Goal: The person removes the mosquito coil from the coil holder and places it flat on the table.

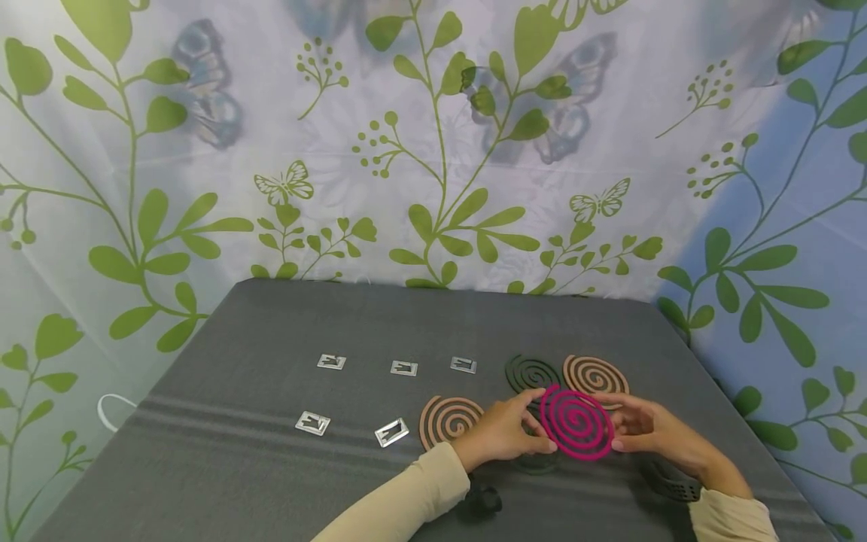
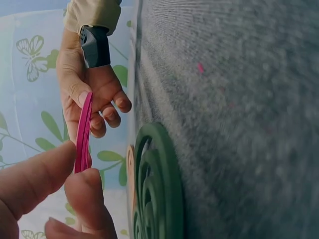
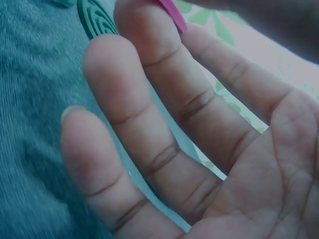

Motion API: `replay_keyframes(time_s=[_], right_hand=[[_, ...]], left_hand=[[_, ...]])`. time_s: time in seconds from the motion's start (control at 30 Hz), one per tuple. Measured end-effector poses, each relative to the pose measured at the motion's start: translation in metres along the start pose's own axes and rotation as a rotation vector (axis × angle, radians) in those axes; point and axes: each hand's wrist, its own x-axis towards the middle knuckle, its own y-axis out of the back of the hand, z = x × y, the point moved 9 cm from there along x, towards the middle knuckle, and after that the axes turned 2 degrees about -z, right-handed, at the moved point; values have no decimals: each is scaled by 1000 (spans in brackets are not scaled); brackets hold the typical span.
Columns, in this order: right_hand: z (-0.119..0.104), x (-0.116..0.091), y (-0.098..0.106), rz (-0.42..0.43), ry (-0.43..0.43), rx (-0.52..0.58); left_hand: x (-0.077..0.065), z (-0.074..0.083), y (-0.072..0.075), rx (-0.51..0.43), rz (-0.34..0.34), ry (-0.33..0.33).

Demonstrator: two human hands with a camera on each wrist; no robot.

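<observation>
A pink mosquito coil [image 1: 577, 423] is held up tilted over the table between both hands. My left hand [image 1: 503, 432] pinches its left edge between thumb and fingers; in the left wrist view the coil [image 2: 83, 132] shows edge-on. On the opposite edge, my right hand [image 1: 652, 435] grips it with thumb and fingertips, the other fingers loosely spread. Only a sliver of the pink coil [image 3: 173, 15] shows in the right wrist view. Behind it lie a dark green coil [image 1: 535, 375] and a tan coil [image 1: 625, 384]. Another green coil [image 1: 535, 468] is mostly hidden below the hands.
Beside the left forearm lies a second tan coil [image 1: 425, 429], partly covered by the hand. Several small metal coil stands, such as one stand [image 1: 392, 432] and another stand [image 1: 331, 362], are spread over the grey table [image 1: 223, 459]. A patterned curtain [image 1: 379, 188] hangs behind.
</observation>
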Motion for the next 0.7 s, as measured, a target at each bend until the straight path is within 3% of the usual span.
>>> replay_keyframes(time_s=[0.17,0.27,0.47,0.7], right_hand=[[4,-10,6,20,-12,-33],[7,-15,9,26,-28,-46],[13,-23,16,62,-57,-66],[12,-31,21,81,-8,-96]], left_hand=[[-12,21,-2,-74,-25,38],[-14,26,-5,-71,-28,47],[-9,28,-15,-55,-46,49],[-2,25,-25,-88,-70,69]])
